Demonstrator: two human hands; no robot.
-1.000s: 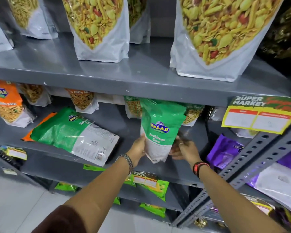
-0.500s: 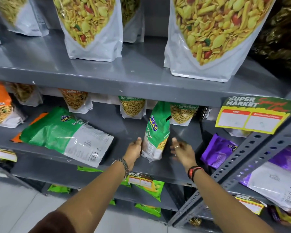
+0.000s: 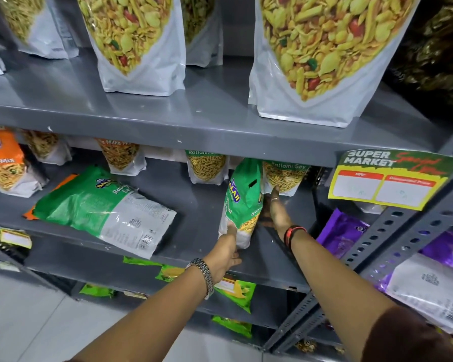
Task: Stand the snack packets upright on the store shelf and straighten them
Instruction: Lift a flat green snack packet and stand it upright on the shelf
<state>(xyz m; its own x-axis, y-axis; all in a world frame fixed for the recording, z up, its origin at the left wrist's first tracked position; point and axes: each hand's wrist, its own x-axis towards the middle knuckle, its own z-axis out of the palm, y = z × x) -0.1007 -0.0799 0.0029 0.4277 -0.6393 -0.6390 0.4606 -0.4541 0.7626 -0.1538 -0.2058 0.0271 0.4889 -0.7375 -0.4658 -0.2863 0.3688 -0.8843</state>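
Observation:
A green Ratlami Sev packet (image 3: 242, 199) stands upright and edge-on on the grey middle shelf (image 3: 199, 223). My left hand (image 3: 226, 253) touches its lower front corner with the fingers apart. My right hand (image 3: 275, 212) lies flat along its right side, fingers stretched toward the back. A second green packet (image 3: 105, 207) lies flat on the same shelf to the left, over an orange packet (image 3: 29, 212). More small sev packets (image 3: 207, 167) stand upright at the back of that shelf.
Large white mix pouches (image 3: 317, 56) stand on the upper shelf. An orange Mitha Mix packet (image 3: 3, 163) stands at far left. Purple packets (image 3: 343, 231) lie on the neighbouring rack behind a slotted grey upright (image 3: 403, 244). A supermarket price tag (image 3: 392, 178) hangs at right.
The green packet went from facing me in both hands to standing edge-on deeper on the shelf. My right hand slid along its right side; my left dropped to its base.

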